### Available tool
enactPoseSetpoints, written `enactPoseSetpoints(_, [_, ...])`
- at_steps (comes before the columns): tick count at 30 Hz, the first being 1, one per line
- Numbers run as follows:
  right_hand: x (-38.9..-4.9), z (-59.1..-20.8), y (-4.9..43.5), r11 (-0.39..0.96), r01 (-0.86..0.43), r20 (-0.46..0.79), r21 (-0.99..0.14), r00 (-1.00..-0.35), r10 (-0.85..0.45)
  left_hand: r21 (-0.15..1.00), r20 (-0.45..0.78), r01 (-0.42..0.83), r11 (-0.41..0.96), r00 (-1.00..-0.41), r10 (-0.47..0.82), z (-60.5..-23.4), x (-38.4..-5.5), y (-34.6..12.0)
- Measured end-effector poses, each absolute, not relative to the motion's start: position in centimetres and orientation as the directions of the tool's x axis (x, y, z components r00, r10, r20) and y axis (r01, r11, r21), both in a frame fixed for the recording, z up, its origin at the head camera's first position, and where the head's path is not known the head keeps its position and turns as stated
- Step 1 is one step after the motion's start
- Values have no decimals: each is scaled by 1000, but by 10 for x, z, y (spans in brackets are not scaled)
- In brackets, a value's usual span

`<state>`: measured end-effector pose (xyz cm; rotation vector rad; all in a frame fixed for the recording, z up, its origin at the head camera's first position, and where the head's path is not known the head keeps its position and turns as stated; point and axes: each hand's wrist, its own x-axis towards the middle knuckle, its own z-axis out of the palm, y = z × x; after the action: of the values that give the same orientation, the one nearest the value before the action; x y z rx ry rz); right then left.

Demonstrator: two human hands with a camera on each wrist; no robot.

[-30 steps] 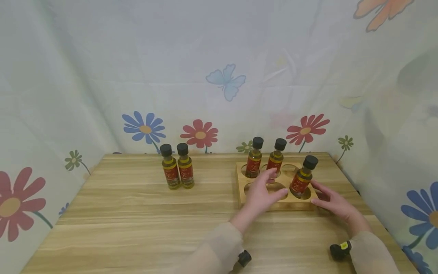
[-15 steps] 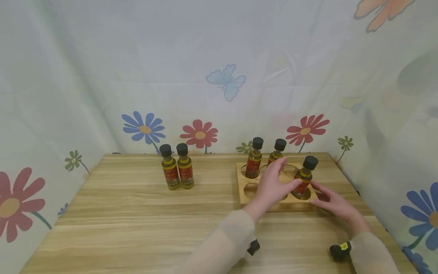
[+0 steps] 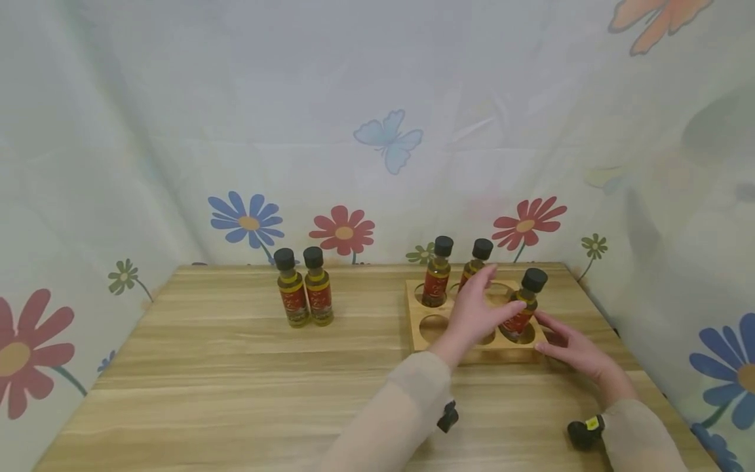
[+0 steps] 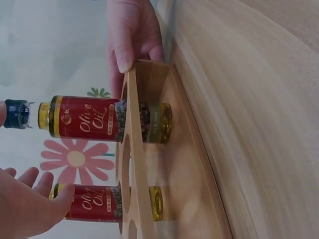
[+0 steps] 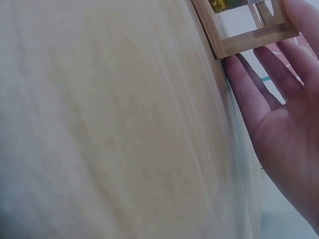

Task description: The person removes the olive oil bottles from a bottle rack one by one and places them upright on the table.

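Three olive oil bottles with black caps stand in a wooden rack: one at back left point(image 3: 436, 282), one at back middle point(image 3: 472, 270), partly covered by my left hand, and one at front right point(image 3: 519, 318). My left hand point(image 3: 472, 318) hovers over the rack point(image 3: 421, 341) with fingers spread. Its thumb reaches to the front right bottle point(image 4: 82, 118); I cannot tell whether it touches the cap. Its fingers are near the back middle bottle point(image 4: 92, 203). My right hand point(image 3: 578, 351) rests on the rack's right end, fingers point(image 5: 246, 89) fairly straight against the end wall.
Two more olive oil bottles, one point(image 3: 293, 298) beside the other point(image 3: 319, 298), stand upright at the left on the wooden table point(image 3: 236, 387). A flowered curtain point(image 3: 283, 131) rises behind and at both sides. Holes in the rack show around the bottles.
My left hand has moved right and slightly away from me across the rack, its thumb now in front of the front right bottle. The right hand and the bottles stay put.
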<state>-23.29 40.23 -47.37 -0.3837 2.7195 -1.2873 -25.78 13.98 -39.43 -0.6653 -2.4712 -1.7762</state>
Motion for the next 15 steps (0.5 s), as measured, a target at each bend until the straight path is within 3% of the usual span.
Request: enactPoseSetpoints(15, [-235,-475,402,612,-156,-12,-776,-965,-262,905,255,347,248,-906,337,-405,-257,154])
